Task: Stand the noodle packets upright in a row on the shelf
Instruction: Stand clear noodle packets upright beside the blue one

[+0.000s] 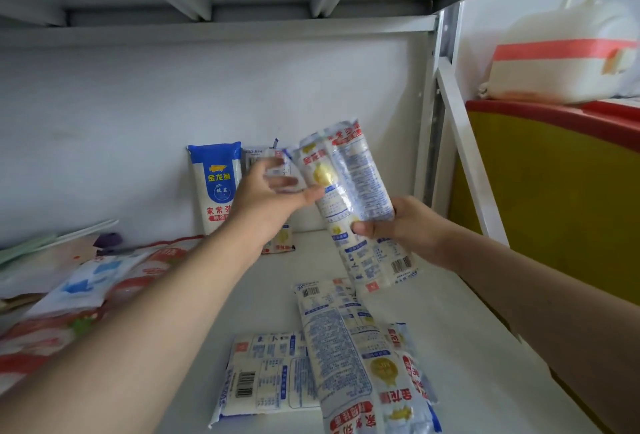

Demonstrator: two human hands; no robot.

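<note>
My right hand (391, 225) grips the tilted noodle packet (349, 198) mid-length; my left hand (270, 198), at nine o'clock, fingers spread, touches it. Slick film, brittle noodles, I judge.

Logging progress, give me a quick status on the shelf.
Right hand grips one noodle packet, tilted; left hand open, touching it. One blue packet upright at back. Flat packets on shelf.

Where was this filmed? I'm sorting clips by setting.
Probably a storeroom or small shop's stock area: a white metal shelf holds noodle packets, with a yellow and red cabinet beside it.
</note>
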